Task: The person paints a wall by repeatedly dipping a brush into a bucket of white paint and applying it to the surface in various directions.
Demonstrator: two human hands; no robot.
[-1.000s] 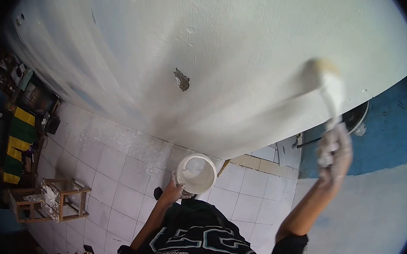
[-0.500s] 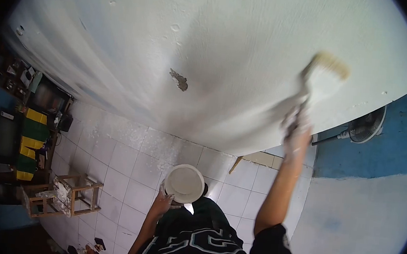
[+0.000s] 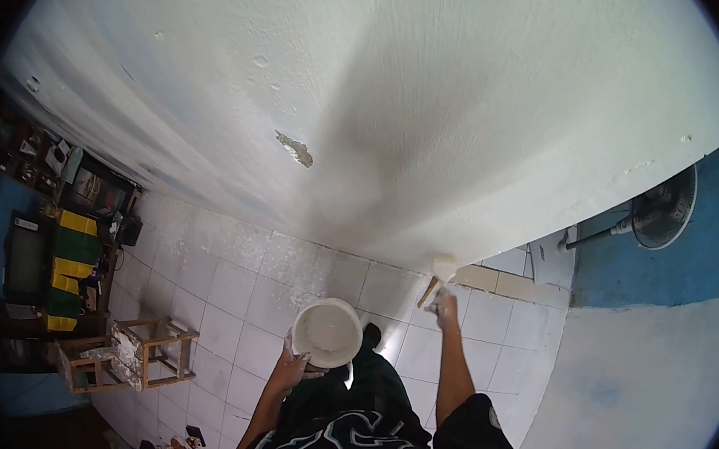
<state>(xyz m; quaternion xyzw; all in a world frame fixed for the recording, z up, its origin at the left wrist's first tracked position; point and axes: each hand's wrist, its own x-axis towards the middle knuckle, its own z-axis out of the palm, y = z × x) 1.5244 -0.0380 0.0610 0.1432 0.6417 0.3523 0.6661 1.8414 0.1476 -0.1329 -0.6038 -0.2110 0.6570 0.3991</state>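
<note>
My right hand (image 3: 440,305) is closed round the handle of a wide paintbrush (image 3: 444,270), its pale bristles low by the bottom edge of the white wall (image 3: 436,129). White paint smears the fingers. In front of my body my left hand (image 3: 292,366) grips the rim of a white bucket (image 3: 327,329), which holds whitish liquid. A chipped grey patch (image 3: 295,149) shows on the wall, left of my shadow.
Tiled floor (image 3: 226,285) with white splatters runs along the wall. At left stand a paint-stained wooden stool (image 3: 152,352) and a television (image 3: 27,260). A fan (image 3: 664,208) is on the right, before a blue and white wall (image 3: 646,369).
My right hand has brought the paintbrush down from the upper right of the wall to its lower edge. My left hand still holds the bucket; the view has shifted slightly.
</note>
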